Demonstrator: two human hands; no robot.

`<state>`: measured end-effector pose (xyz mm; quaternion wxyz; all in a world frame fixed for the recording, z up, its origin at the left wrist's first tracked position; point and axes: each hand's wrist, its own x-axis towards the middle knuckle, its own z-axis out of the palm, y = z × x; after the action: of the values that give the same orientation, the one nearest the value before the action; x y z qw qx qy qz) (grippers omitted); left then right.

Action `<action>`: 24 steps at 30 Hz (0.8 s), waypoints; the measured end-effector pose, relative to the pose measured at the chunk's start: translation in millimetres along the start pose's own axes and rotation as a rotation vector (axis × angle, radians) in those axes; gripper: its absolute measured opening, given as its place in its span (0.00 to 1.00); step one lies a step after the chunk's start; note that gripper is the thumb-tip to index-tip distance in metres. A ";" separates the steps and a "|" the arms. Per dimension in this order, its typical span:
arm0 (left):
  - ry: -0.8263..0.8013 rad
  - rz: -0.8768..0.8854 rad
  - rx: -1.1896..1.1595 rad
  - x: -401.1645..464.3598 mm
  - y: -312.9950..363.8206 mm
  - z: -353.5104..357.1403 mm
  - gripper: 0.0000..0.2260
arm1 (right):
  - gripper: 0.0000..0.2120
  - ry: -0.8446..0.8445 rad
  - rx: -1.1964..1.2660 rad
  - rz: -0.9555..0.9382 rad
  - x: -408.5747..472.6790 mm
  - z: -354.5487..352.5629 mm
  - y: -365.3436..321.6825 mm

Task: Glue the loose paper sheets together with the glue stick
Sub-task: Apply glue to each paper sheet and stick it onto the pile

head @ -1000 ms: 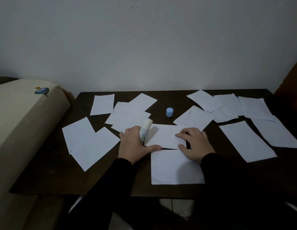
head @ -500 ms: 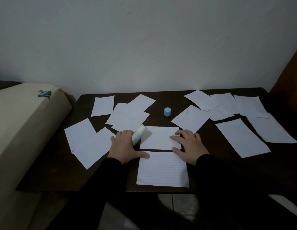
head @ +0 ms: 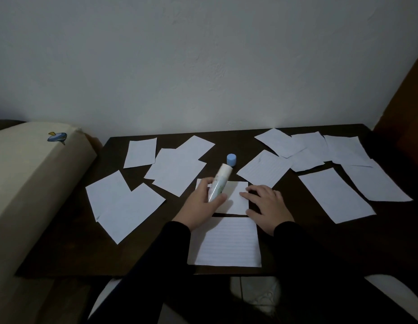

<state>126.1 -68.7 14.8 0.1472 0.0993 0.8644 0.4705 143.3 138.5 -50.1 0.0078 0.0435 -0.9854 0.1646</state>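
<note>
Currently, risk notes:

Left hand (head: 204, 202): fingers are curled round the glue stick (head: 220, 181), which is held tilted with its far end pointing away and up; the end nearest the palm is hidden, so contact with paper cannot be told.

Right hand (head: 265, 206): spread flat, fingertips pressed on the right edge of the small sheet (head: 236, 197) lying between the two hands.

Lined sheet (head: 226, 242): just below both hands, near edge at the worktop (head: 63, 253) lip; a dark gap is seen between it and the small sheet, so no overlap is confirmed.

Cap (head: 231, 159): standing just beyond the glue stick tip, off the tube.

Loose sheets: one group (head: 123, 204) to the left of the left hand, another group (head: 334, 195) to the right of the right hand.

Risk 1: the small sheet could be dragged or creased if the stick is pulled across while only one edge is pinned.

Risk 2: glue could be smeared onto the worktop if a stroke overruns the sheet edge.

Risk 3: the lined sheet could be knocked off the lip by a sleeve.

Risk 4: the cap could be tipped and rolled away by the raised tube end.

Risk 5: the glue could dry out while left uncapped.
</note>
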 end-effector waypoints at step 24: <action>0.236 0.003 -0.446 4.0 1.0 27.3 0.15 | 0.26 -0.005 0.005 0.000 -3.7 -4.9 -4.4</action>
<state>132.0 -45.6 0.9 0.0630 0.0100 0.7504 0.6579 147.3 136.2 -44.1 0.0055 0.0441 -0.9849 0.1672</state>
